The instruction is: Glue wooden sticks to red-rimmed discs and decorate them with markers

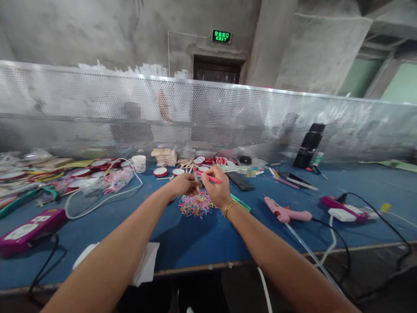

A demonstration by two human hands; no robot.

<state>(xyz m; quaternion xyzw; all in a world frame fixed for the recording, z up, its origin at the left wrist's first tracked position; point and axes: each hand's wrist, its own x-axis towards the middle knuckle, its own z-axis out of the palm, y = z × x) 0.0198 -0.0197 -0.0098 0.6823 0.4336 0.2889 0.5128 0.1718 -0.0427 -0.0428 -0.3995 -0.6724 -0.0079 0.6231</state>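
Observation:
Above the middle of the blue table, my left hand [183, 185] is closed on a flat wooden craft stick [196, 179], held upright. My right hand [219, 188], a gold bracelet at its wrist, grips a pinkish-red pen [213, 179]. The pen's tip end is close to the stick; whether they touch is too small to tell. Just below both hands lies a heap of small colourful rubber bands [196, 208]. Beyond them are red-rimmed white discs [178, 171] and loose wooden sticks [186, 164].
A pink glue gun [286, 214] and a purple power strip [347, 209] lie to the right. Another purple strip [34, 230] is at the left, near a white cable [107, 201]. A paper cup [139, 164] and a perforated metal screen [234, 117] stand behind.

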